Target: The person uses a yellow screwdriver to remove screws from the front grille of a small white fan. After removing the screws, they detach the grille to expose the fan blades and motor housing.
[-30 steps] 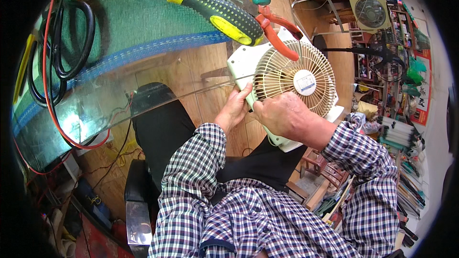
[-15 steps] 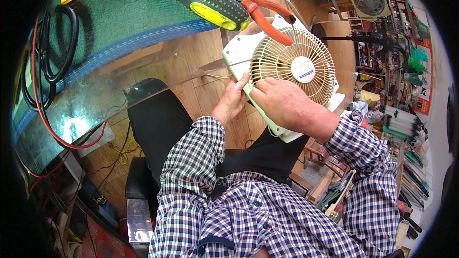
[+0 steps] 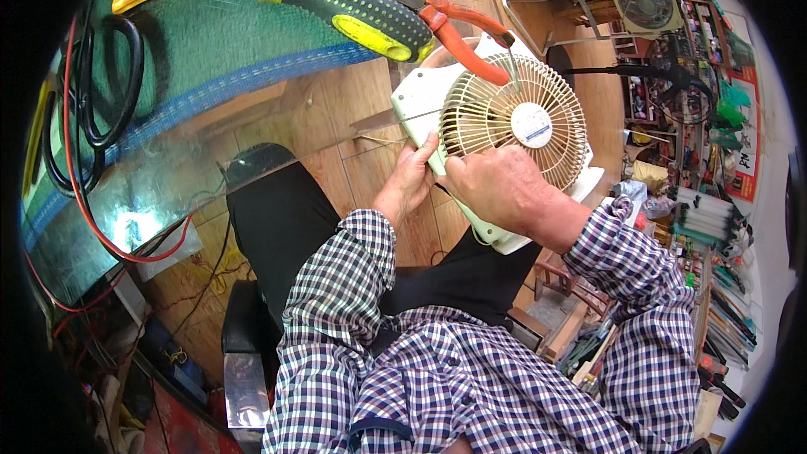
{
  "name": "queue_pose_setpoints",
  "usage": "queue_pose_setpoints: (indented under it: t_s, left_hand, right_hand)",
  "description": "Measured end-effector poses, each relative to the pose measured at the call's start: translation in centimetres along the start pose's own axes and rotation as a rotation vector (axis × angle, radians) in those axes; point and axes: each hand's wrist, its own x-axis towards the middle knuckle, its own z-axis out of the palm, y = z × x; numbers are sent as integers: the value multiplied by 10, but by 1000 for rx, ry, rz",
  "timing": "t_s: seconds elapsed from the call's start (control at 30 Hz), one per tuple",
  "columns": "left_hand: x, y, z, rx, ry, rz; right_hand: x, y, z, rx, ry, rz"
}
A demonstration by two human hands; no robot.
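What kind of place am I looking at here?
Most likely a small repair workshop. Both hands grip a cream plastic box fan with a round grille; a black-and-yellow-handled screwdriver and orange-handled pliers lie on the glass bench, and crowded shelves stand on the right.

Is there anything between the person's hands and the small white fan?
Nothing visible stands between them. Both hands already touch the small white fan: the left hand at its lower left edge, the right hand on the front grille's lower rim.
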Motion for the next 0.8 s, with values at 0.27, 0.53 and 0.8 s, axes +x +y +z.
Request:
queue_pose_setpoints:
  t_s: [0.27,0.53,0.8]
  left_hand:
    - [-4,2,12,-10,18,-29]
    - [2,-4,-1,3,-8,2]
    - [2,-3,2,14,-8,-10]
  right_hand:
    - [-11,15,16,-43,248,-117]
    - [2,19,25,4,501,-313]
    - [7,27,29,-2,524,-352]
